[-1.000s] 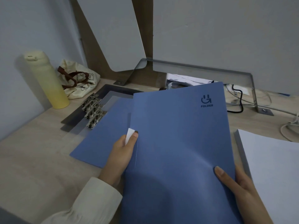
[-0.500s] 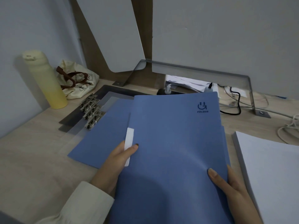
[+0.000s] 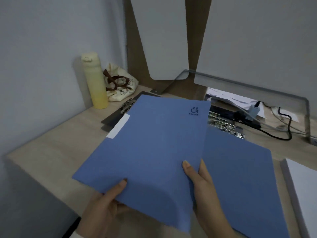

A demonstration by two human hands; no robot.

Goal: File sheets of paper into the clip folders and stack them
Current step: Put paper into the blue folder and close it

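- Over the middle of the desk (image 3: 60, 146), a closed blue folder (image 3: 154, 143) is held slightly tilted, with its white label (image 3: 118, 126) at the far left and its printed logo facing up.
- The left hand (image 3: 106, 203) grips the near edge, thumb on the cover and fingers curled beneath. The right hand (image 3: 204, 191) pinches the right edge — a two-handed hold that probably keeps the thin cover flat while it is steered.
- Its far corner hangs above the grey folders (image 3: 109, 120), whose metal clips (image 3: 127, 106) show at the left. I judge that pile to be its destination, though it is not yet set down, and I cannot tell whether the two touch.
- A second blue folder (image 3: 240, 177) lies flat just to the right, partly under the held one, with a row of clips along its far edge.
- A stack of white paper (image 3: 303, 186) sits at the right edge, likely kept close for filing.
- Further out, on the pale wood surface, a yellow bottle (image 3: 96, 85) and a cloth bag (image 3: 121, 88) stand in the corner against the grey wall (image 3: 42, 48) — and a black cable (image 3: 283, 127) trails at the back right.
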